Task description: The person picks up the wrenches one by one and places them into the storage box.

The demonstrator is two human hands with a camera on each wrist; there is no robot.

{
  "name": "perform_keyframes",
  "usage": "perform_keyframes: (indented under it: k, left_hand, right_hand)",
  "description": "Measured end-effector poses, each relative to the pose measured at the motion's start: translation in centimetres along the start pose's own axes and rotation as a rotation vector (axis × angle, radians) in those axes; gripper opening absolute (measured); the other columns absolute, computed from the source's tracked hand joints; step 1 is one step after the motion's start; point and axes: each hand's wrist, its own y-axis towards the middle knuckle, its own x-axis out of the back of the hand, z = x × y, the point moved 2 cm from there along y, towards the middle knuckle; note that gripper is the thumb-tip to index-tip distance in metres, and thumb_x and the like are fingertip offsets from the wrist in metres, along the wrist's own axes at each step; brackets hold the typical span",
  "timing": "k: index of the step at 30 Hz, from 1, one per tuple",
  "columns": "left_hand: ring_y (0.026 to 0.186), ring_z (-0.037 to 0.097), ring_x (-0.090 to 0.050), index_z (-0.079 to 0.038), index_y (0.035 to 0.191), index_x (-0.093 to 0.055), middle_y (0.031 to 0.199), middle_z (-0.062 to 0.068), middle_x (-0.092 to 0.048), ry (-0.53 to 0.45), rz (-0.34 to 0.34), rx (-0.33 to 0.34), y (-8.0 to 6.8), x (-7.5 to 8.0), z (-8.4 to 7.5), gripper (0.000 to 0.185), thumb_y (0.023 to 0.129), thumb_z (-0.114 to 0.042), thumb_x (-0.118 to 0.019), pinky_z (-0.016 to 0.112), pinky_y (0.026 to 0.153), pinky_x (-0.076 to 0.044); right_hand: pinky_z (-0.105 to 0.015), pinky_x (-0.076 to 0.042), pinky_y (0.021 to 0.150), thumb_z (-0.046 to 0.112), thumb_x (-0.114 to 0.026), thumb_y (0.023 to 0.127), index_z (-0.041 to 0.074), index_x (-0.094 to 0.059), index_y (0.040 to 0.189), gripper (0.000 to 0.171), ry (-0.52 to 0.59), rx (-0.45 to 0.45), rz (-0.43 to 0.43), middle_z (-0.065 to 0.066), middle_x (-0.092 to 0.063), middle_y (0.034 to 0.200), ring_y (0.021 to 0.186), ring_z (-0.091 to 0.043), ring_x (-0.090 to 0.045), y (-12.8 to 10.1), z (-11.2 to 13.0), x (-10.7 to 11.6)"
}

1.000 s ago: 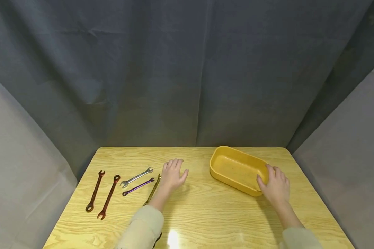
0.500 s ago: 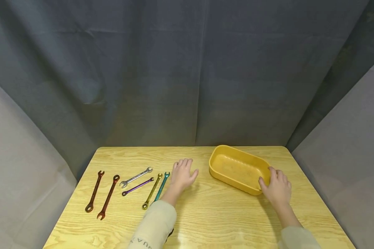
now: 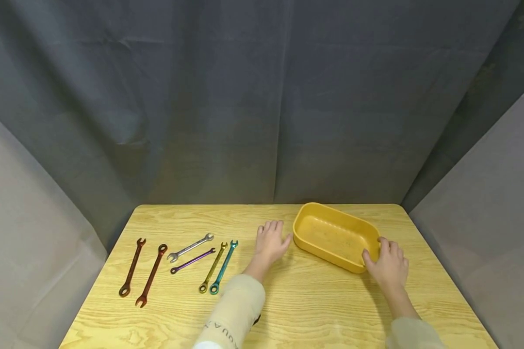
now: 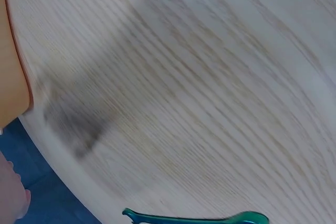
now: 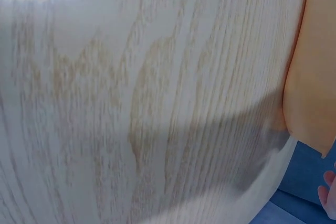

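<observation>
A yellow plastic bin (image 3: 327, 259) stands at the right side of the wooden table (image 3: 314, 310). My right hand (image 3: 390, 264) holds its right end in the head view, thumb at the near corner and fingertips over the rim. My left hand (image 3: 271, 242) is just left of the bin, fingers extended forward, thumb tip close to the bin's left corner. In the left wrist view the bin's side (image 4: 11, 66) is at upper left. The right wrist view shows the bin (image 5: 312, 66) with some fingers (image 5: 326, 195) below it.
Several combination wrenches lie at the left: a teal one (image 3: 223, 267), a yellow one (image 3: 213, 269), a purple one (image 3: 193, 261), a silver one (image 3: 190, 248) and two dark red ones, an inner one (image 3: 151, 276) and an outer one (image 3: 132, 267). A grey curtain (image 3: 209, 121) hangs behind the table.
My left hand has moved right toward the bin, uncovering the yellow and teal wrenches. My right hand has shifted slightly at the bin's right end. The bin stays in place.
</observation>
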Motion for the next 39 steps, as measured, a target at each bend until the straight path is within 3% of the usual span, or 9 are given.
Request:
perform_keyframes:
  k: [6,15,26,39]
  left_hand:
    - [0.118,0.02,-0.042,-0.013,0.133,-0.043,0.129,0.004,-0.05,-0.008,0.029,0.043,0.6,-0.1,-1.0,0.058,0.093,-0.053,-0.032,0.039,0.096,-0.034]
    - [0.111,0.02,-0.046,-0.013,0.128,-0.047,0.123,0.003,-0.054,-0.004,0.005,0.078,1.8,0.0,-2.3,0.052,0.093,-0.05,-0.036,0.038,0.09,-0.036]
    - [0.107,0.02,-0.047,-0.013,0.121,-0.05,0.115,0.003,-0.056,0.023,0.028,0.166,2.4,-0.8,-3.0,0.046,0.094,-0.048,-0.039,0.037,0.082,-0.038]
    - [0.112,0.021,-0.046,-0.013,0.127,-0.046,0.12,0.004,-0.054,0.036,0.092,0.19,2.9,-0.9,-3.6,0.046,0.095,-0.045,-0.039,0.04,0.087,-0.039]
  right_hand:
    - [-0.06,-0.033,0.078,0.038,-0.051,0.087,-0.001,-0.04,0.124,0.054,0.015,-0.037,0.02,-0.029,-0.04,0.119,0.107,-0.046,-0.037,-0.1,-0.2,-0.2]
    - [-0.06,-0.033,0.078,0.038,-0.051,0.087,0.0,-0.039,0.124,0.055,0.032,-0.076,0.038,-0.029,-0.04,0.119,0.107,-0.046,-0.038,0.1,-0.3,0.0]
    - [-0.059,-0.034,0.075,0.039,-0.051,0.087,-0.002,-0.04,0.119,0.053,0.022,-0.093,0.064,-0.028,-0.04,0.116,0.104,-0.045,-0.039,0.0,-0.4,-0.5]
    - [-0.055,-0.035,0.07,0.038,-0.053,0.086,-0.001,-0.039,0.112,0.049,0.0,-0.138,0.099,-0.025,-0.041,0.108,0.096,-0.043,-0.041,0.1,-0.5,-0.7]
